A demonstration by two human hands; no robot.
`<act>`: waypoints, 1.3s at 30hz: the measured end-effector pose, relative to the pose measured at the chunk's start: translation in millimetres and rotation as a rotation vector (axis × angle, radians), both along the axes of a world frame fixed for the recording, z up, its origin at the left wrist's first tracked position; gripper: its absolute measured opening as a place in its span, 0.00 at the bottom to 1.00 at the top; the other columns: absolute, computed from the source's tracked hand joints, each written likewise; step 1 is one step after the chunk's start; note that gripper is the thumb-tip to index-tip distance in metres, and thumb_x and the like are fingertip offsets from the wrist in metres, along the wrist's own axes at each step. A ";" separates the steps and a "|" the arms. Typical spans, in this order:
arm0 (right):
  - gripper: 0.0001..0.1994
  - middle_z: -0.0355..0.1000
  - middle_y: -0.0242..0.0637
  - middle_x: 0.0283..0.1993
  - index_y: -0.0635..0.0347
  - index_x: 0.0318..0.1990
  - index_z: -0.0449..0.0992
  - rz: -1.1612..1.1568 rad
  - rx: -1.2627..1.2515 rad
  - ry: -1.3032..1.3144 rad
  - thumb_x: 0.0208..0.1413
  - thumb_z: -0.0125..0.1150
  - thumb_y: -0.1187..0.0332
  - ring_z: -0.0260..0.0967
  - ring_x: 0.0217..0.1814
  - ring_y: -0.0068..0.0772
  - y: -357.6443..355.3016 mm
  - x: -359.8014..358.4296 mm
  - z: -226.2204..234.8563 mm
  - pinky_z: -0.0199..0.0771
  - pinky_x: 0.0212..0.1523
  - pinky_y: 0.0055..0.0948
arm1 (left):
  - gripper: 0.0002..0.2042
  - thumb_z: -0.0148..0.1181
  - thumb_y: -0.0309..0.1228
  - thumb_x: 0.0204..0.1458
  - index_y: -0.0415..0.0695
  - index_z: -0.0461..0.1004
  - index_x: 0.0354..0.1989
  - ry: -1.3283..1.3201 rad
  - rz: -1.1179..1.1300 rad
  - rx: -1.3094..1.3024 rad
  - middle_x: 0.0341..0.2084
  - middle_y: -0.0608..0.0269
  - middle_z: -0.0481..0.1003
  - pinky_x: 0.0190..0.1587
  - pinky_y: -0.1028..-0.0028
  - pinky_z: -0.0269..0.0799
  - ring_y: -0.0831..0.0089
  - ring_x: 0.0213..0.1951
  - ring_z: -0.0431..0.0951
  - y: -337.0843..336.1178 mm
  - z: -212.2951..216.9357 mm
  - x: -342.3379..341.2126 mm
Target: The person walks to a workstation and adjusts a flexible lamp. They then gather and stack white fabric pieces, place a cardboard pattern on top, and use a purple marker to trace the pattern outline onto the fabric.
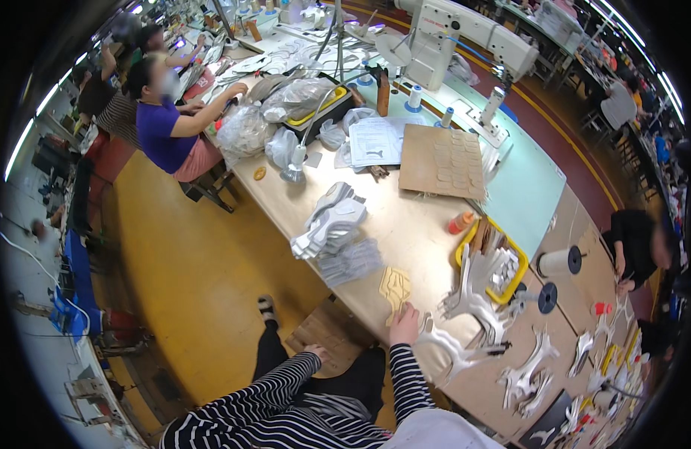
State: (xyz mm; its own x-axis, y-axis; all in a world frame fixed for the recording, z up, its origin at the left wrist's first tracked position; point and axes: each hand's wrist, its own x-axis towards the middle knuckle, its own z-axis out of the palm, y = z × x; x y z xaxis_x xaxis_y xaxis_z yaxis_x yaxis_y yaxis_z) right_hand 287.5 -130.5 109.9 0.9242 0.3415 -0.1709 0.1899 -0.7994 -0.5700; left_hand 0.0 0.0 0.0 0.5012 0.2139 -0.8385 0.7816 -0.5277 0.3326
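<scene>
Head cam, looking down at my lap and the long workbench (405, 224): my right hand (404, 326) rests on the bench's near edge, fingers laid flat and loosely spread, gripping nothing, tips touching the lower end of a tan cut leather piece (395, 286). That piece lies just ahead of the fingers, long axis running away from me up the bench. Left hand (315, 352) is off the bench, down on my knee, fingers curled, empty as far as I can tell, so the rt hand is clearly nearer. White cut shoe-upper pieces (465, 329) sit just to the rt of the hand. Further along: yellow tray (514, 245) w/ parts, orange glue bottle (461, 222), a stack of grey/white pieces (332, 221), brown board (443, 161), white printed sheet (375, 142), clear plastic bags (244, 129) at the far lft corner.
</scene>
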 end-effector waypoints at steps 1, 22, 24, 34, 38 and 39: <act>0.19 0.66 0.47 0.51 0.53 0.56 0.70 -0.008 -0.031 -0.038 0.59 0.58 0.61 0.70 0.46 0.52 8.2 0.9 0.0 0.71 0.47 0.46 | 0.27 0.58 0.50 0.55 0.48 0.72 0.59 -0.015 0.000 0.062 0.61 0.53 0.69 0.66 0.57 0.62 0.52 0.63 0.66 10.3 -5.0 4.0; 0.18 0.66 0.48 0.45 0.57 0.52 0.72 -0.176 -0.226 -0.308 0.55 0.60 0.62 0.70 0.43 0.54 45.8 -9.5 -13.8 0.71 0.41 0.48 | 0.28 0.62 0.47 0.57 0.46 0.69 0.63 -0.023 0.115 0.181 0.63 0.55 0.66 0.66 0.62 0.62 0.64 0.64 0.65 241.2 -95.5 160.2; 0.18 0.66 0.48 0.45 0.57 0.52 0.72 -0.192 -0.254 -0.277 0.55 0.60 0.62 0.70 0.43 0.54 46.9 -10.3 -12.6 0.71 0.40 0.48 | 0.28 0.62 0.47 0.57 0.46 0.69 0.62 -0.034 0.083 0.164 0.62 0.55 0.67 0.66 0.63 0.62 0.64 0.63 0.66 251.2 -100.9 164.3; 0.19 0.67 0.45 0.43 0.57 0.51 0.72 -0.128 -0.150 -0.451 0.52 0.63 0.63 0.70 0.41 0.52 33.6 -10.6 -32.3 0.71 0.38 0.45 | 0.25 0.62 0.47 0.57 0.45 0.73 0.59 -0.159 -0.042 0.169 0.58 0.56 0.71 0.64 0.65 0.65 0.67 0.60 0.70 278.1 -155.8 214.2; 0.18 0.67 0.45 0.41 0.57 0.49 0.73 -0.162 -0.123 -0.440 0.51 0.63 0.64 0.70 0.40 0.52 31.0 -12.9 -39.7 0.71 0.38 0.45 | 0.24 0.62 0.47 0.58 0.44 0.74 0.58 -0.199 -0.098 0.134 0.57 0.56 0.73 0.63 0.65 0.66 0.68 0.59 0.71 279.0 -181.9 232.6; 0.17 0.67 0.45 0.41 0.58 0.49 0.73 -0.165 -0.126 -0.439 0.52 0.63 0.64 0.70 0.40 0.52 29.1 -16.0 -36.9 0.71 0.38 0.45 | 0.24 0.62 0.47 0.58 0.44 0.74 0.58 -0.197 -0.131 0.101 0.57 0.56 0.74 0.63 0.66 0.66 0.68 0.59 0.72 279.0 -183.7 229.8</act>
State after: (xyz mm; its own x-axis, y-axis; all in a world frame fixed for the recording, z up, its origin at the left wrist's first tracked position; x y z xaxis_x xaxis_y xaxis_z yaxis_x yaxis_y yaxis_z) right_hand 271.5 -101.4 72.9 0.9584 0.1859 0.2167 0.2557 -0.8967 -0.3613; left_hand 229.8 279.0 -183.7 0.6815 0.2144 -0.6997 0.6301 -0.6582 0.4120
